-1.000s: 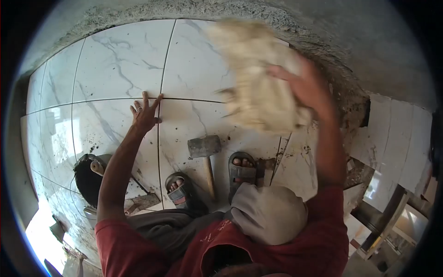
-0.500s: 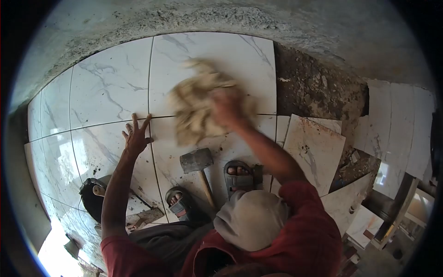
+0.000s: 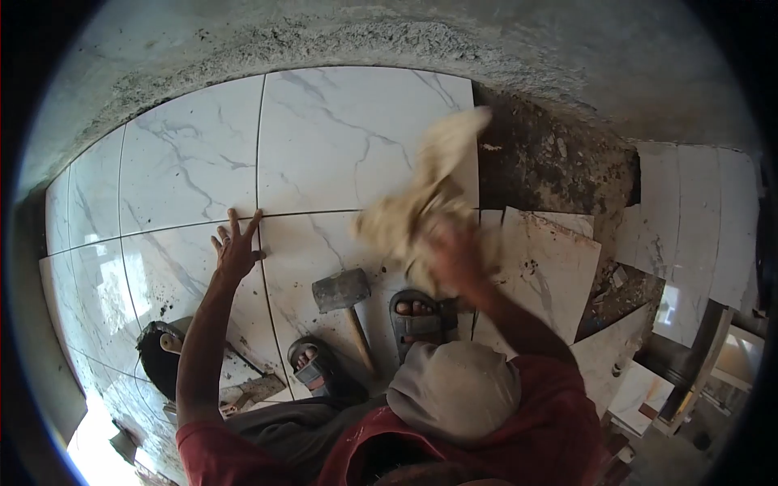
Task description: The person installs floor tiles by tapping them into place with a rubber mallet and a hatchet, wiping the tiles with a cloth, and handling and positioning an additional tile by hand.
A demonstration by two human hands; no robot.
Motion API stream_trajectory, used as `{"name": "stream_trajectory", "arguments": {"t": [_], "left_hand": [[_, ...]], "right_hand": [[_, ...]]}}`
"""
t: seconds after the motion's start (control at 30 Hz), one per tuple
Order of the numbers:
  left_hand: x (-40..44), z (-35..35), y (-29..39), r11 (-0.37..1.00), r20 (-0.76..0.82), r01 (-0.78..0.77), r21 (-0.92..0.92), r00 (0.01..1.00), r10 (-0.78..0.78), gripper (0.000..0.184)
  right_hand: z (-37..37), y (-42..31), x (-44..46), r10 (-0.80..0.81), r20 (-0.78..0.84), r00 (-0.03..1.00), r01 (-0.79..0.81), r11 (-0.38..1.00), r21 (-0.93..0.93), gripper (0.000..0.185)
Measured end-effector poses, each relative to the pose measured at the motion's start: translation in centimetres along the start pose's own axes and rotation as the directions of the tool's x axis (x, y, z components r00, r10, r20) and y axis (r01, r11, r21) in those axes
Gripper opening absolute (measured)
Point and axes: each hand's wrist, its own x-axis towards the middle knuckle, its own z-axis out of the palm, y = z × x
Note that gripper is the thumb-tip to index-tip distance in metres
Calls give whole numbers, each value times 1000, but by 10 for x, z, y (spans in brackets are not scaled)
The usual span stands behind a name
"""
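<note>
My left hand [image 3: 237, 247] rests on the white marbled floor tiles [image 3: 190, 174] with its fingers spread, fingertips close to where the joints cross. In my right hand [image 3: 454, 251] is a crumpled beige cloth [image 3: 405, 223], held over the tiles near the right end of the laid rows. One end of the cloth sticks out toward the wall, and both cloth and hand are a little blurred. A rubber mallet [image 3: 341, 292] with a wooden handle lies between my sandalled feet.
A black bucket [image 3: 156, 359] with a wooden-handled tool stands at the left. Bare rubble ground [image 3: 551, 154] borders the tiles at the right. Loose tile pieces [image 3: 547, 271] lie nearer. A rough grey wall [image 3: 356, 36] runs along the far side.
My right hand has swept the cloth from the upper right onto the tiles at the middle, then back right and nearer to me. My left hand stays on the same tile spot.
</note>
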Motion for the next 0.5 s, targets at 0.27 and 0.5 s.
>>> {"name": "stream_trajectory", "arguments": {"t": [0.27,0.5], "left_hand": [[2,-1,1,1000,-18,-9,-4,1000,9,99],[-4,6,-4,1000,3,5,-14,1000,-5,98]], "right_hand": [[63,77,98,115,51,992,-113,992,-56,43],[-14,219,147,415,-283,865,-436,900,-13,44]]}}
